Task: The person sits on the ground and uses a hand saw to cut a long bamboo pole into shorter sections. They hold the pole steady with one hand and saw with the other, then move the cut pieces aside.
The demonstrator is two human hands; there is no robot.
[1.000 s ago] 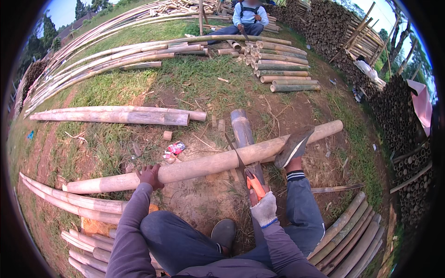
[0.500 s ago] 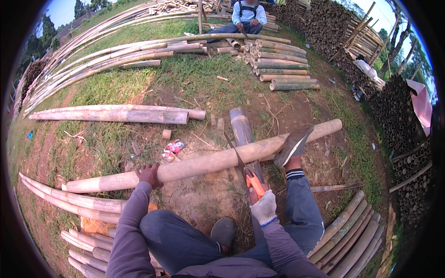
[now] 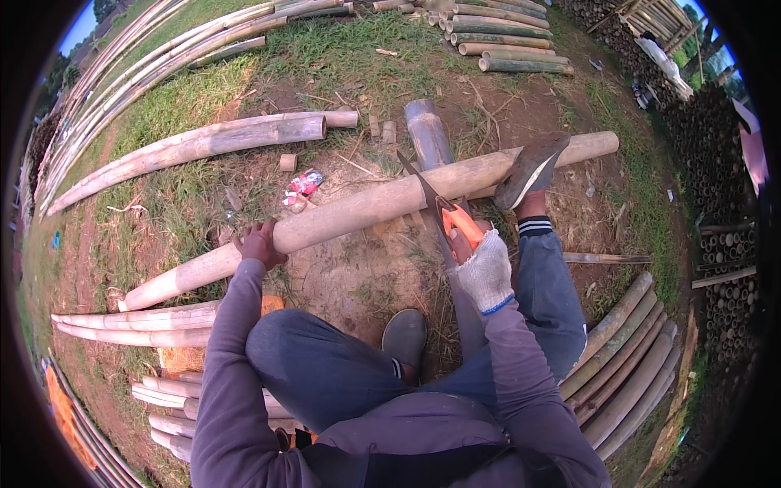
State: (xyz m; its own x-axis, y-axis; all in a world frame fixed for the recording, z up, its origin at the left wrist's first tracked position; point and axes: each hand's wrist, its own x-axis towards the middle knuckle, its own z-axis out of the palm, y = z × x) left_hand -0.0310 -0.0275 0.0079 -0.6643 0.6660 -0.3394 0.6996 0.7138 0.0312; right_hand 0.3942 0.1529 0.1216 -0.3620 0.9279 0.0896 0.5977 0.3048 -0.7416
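A long pale bamboo pole (image 3: 358, 213) lies slantwise in front of me, rising toward the right. My left hand (image 3: 260, 244), bare, is wrapped over it left of the middle. In a white knitted glove, my right hand (image 3: 484, 264) grips the orange handle of a handsaw (image 3: 460, 228). The saw's dark blade crosses the pole right of its middle; how deep any cut goes I cannot tell. My right shoe (image 3: 529, 175) presses on the pole farther right. Beneath the pole runs a darker bamboo support (image 3: 429, 134), pointing away from me.
Two thick bamboo poles (image 3: 220, 148) lie at the left, near a short offcut (image 3: 288, 163) and a red-and-white wrapper (image 3: 303, 185). Cut lengths (image 3: 512, 39) are stacked at the far side. More poles lie at lower left (image 3: 138, 320) and lower right (image 3: 622, 374).
The view has tilted downward, and the person seated at the far side is out of it. Both my hands keep their grips; the handsaw still crosses the pole at about the same spot.
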